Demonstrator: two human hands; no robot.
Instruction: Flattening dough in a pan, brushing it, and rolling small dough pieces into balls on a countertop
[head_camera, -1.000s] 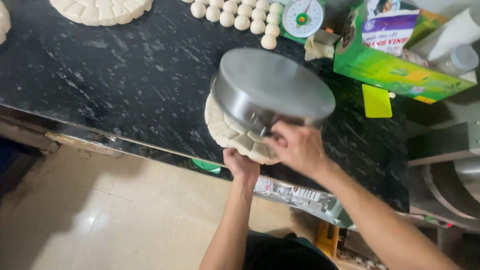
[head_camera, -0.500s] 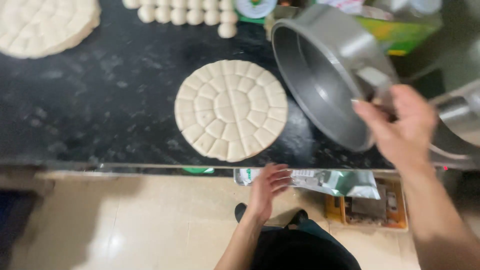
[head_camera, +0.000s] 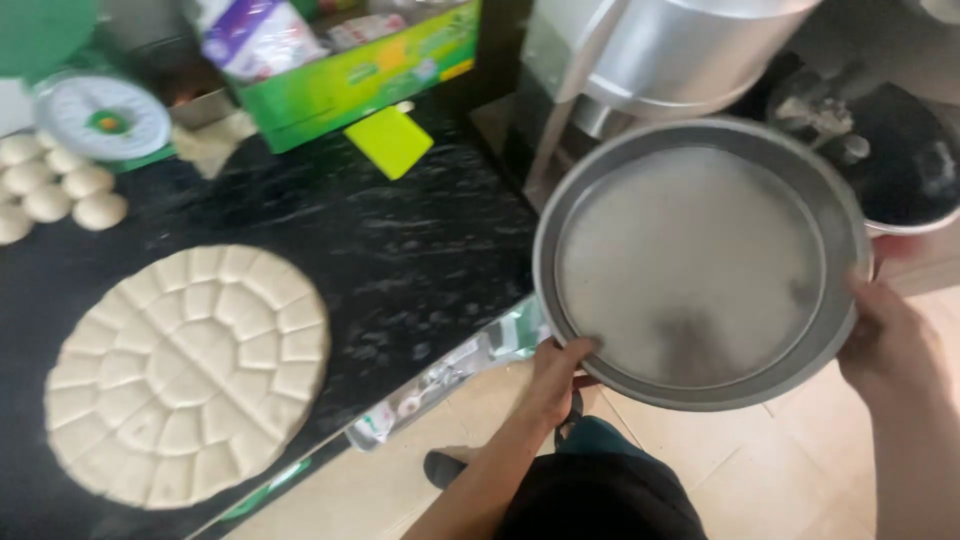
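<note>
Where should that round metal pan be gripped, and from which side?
Grip the pan by its raised rim at opposite edges, as the left hand and right hand do: it shows no handle, it is wide, shallow and tilted, so two-sided support seems steadiest.

Both forearms were bare — no sleeves, watch or rings visible on the left hand (head_camera: 553, 372) or the right hand (head_camera: 890, 335). At the bottom centre of the frame the person wore dark, almost black clothing, and a dark shoe (head_camera: 447, 468) showed lower centre — details too blurred to tell.
</note>
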